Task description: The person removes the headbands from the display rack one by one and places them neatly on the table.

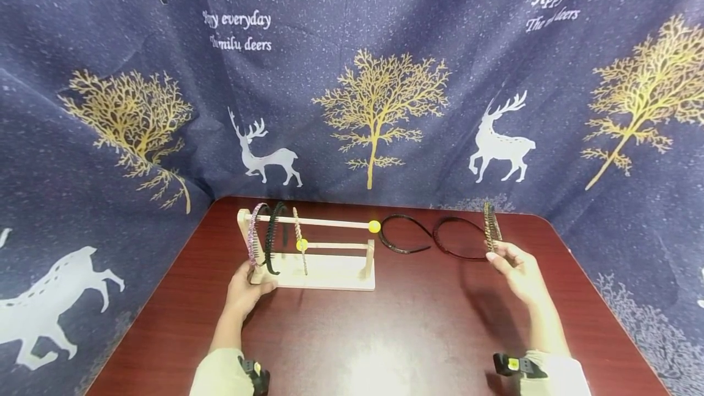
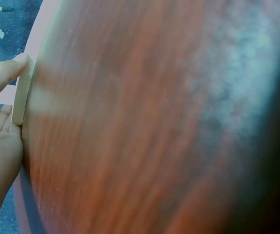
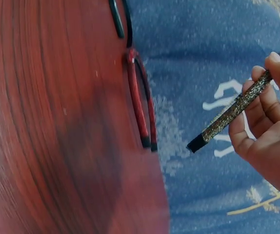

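Taking the middle of the table (image 1: 429, 322) as the dial's centre in the head view, the stand (image 1: 335, 269) is at 10 o'clock: pale wood, a flat oblong base, square-edged posts and two slim round rods, each tipped with a yellow ball (image 1: 374, 227). The left hand (image 1: 242, 292), at 9 o'clock, is clamped on the base's left end, thumb and fingers pinching the straight wooden edge.

The pink band (image 1: 252, 234), rough and glittery, and the black band (image 1: 269, 240) hang as arches over the upper rod, fine teeth inside them. To their right stands the thin band (image 1: 297, 225), pale and beaded; which rod bears it I cannot tell.

At 2 o'clock the right hand (image 1: 519, 271) pinches the gold band (image 3: 233, 112) between thumb and fingers, holding it up off the wood. Its outside is grainy with gold and dark flecks, its inside is toothed, and its flat tip is plain black.

The dark band (image 1: 403, 252), a smooth open loop, lies at 1 o'clock; the glossy red band (image 3: 138, 102), black-tipped, lies at 2. The tabletop is red-brown, streaked with grain and shiny; behind rises creased blue cloth (image 1: 418, 157) with white deer and gold trees.
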`<state>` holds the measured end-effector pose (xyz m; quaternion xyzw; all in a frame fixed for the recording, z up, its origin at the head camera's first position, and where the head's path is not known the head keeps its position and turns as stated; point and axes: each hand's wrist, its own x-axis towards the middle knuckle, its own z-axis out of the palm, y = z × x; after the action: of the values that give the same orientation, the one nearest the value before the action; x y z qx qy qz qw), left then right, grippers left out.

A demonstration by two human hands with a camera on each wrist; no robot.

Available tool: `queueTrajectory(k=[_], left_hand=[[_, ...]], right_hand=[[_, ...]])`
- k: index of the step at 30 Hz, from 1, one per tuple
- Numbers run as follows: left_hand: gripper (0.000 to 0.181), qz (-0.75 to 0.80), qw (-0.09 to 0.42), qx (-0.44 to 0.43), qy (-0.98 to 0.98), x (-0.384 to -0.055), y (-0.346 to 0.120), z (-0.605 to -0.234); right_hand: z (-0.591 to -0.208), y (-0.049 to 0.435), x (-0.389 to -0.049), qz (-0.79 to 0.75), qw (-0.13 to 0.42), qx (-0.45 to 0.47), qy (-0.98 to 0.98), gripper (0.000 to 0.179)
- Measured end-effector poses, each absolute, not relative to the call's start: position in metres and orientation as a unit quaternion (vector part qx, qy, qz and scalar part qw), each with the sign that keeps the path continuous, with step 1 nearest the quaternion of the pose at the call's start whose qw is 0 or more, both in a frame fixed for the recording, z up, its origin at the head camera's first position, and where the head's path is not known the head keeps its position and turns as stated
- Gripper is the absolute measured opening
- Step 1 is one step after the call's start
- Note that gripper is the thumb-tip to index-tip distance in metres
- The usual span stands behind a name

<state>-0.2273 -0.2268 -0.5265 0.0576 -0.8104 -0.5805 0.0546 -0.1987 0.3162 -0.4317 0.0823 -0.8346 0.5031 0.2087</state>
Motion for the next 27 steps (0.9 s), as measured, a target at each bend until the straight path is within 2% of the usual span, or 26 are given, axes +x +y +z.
queueTrajectory(k=[7,19,27], left_hand=[[0.067,-0.577,0.059,0.058,-0.812,-0.227,-0.227,-0.528],[0.062,-0.553,0.092,0.055,-0.827,-0.225,-0.224,-0.53],[0.066,-0.576,0.074,0.058,-0.812,-0.226,-0.224,-0.529]], right_hand=[[-0.447,0.345,-0.206,0.405,0.207,0.05,-0.889,0.028],[-0.459,0.38,-0.216,0.352,0.205,0.018,-0.913,0.027],[-0.473,0.403,-0.227,0.318,0.183,0.001,-0.93,0.029]])
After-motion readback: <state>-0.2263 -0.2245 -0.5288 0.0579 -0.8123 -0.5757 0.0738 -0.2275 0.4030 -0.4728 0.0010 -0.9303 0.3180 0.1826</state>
